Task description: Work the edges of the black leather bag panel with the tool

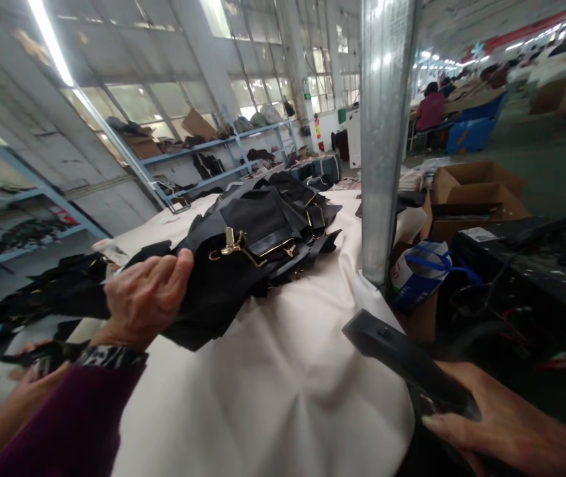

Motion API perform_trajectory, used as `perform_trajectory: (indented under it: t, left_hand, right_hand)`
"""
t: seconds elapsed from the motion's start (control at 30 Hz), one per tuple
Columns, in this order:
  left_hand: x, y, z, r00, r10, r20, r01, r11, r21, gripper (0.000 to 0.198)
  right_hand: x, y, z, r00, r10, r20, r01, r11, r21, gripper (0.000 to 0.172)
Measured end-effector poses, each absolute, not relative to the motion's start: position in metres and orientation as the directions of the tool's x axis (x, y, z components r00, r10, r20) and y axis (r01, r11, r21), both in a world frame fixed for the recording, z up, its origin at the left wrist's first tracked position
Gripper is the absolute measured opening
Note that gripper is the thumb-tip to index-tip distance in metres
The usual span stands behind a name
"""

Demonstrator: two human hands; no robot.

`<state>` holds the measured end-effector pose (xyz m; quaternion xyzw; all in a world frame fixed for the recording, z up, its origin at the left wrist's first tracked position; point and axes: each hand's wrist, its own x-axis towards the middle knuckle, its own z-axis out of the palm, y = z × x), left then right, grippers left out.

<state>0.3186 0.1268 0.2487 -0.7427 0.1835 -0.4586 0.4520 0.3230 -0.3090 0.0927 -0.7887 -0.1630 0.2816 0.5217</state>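
Note:
My left hand (146, 298), in a purple sleeve with a patterned cuff, grips the near edge of a black bag piece (233, 265) with gold metal fittings. That piece lies at the front of a heap of black bag pieces (287, 199) on a table covered in cream cloth (273, 391). At the lower right, my right hand (486, 421) holds the near end of a long flat black strap piece (396, 351), which points up and left over the table's edge.
A metal post (384, 139) stands at the table's right edge. Cardboard boxes (481, 192) and a blue-and-white bag (422, 265) sit beyond it. Blue shelving (213, 142) lines the left wall. Another hand (29, 371) holds something dark at the lower left. A seated person (430, 109) works far back.

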Motion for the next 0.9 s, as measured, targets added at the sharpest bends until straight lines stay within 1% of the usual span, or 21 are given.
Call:
perform_trajectory:
  t: [0.07,0.13,0.17,0.2,0.27,0.37,0.47,0.6,0.77,0.9]
  left_hand:
    - [0.315,0.118,0.241,0.501,-0.710,0.495,0.113,-0.513,-0.851,0.015]
    - [0.307,0.095,0.206,0.495,-0.739,0.457,-0.029,-0.540,-0.841,0.020]
    - [0.302,0.081,0.182,0.497,-0.760,0.420,-0.142,-0.548,-0.824,0.022]
    - [0.296,0.066,0.156,0.508,-0.773,0.380,-0.248,-0.554,-0.795,0.023]
    - [0.282,0.039,0.106,0.508,-0.785,0.355,-0.422,-0.586,-0.692,0.024]
    - [0.262,0.015,0.058,0.527,-0.755,0.389,-0.498,-0.646,-0.579,0.027]
    - [0.252,0.011,0.046,0.561,-0.704,0.436,-0.491,-0.706,-0.510,0.030]
    - [0.251,0.013,0.048,0.556,-0.689,0.466,-0.497,-0.724,-0.478,0.031]
    - [0.249,0.010,0.046,0.532,-0.664,0.526,-0.510,-0.747,-0.427,0.025]
    - [0.247,0.007,0.048,0.506,-0.629,0.591,-0.530,-0.767,-0.363,0.022]
  right_hand:
    - [0.319,-0.307,0.099,0.759,0.569,-0.317,-0.025,-0.460,-0.887,0.063]
    - [0.314,-0.306,0.108,0.741,0.578,-0.341,0.000,-0.507,-0.862,0.058]
    - [0.311,-0.305,0.114,0.738,0.580,-0.344,0.003,-0.512,-0.859,0.053]
    - [0.308,-0.305,0.120,0.733,0.584,-0.349,-0.003,-0.511,-0.860,0.048]
    - [0.300,-0.305,0.133,0.726,0.588,-0.356,-0.021,-0.499,-0.867,0.041]
    - [0.292,-0.304,0.150,0.722,0.599,-0.346,-0.012,-0.489,-0.872,0.036]
    - [0.287,-0.300,0.158,0.703,0.617,-0.353,0.023,-0.516,-0.857,0.035]
    - [0.284,-0.288,0.157,0.707,0.616,-0.348,0.067,-0.548,-0.834,0.036]
    - [0.285,-0.266,0.151,0.691,0.612,-0.384,0.065,-0.582,-0.811,0.028]
    - [0.290,-0.247,0.141,0.651,0.636,-0.414,0.056,-0.584,-0.810,0.024]
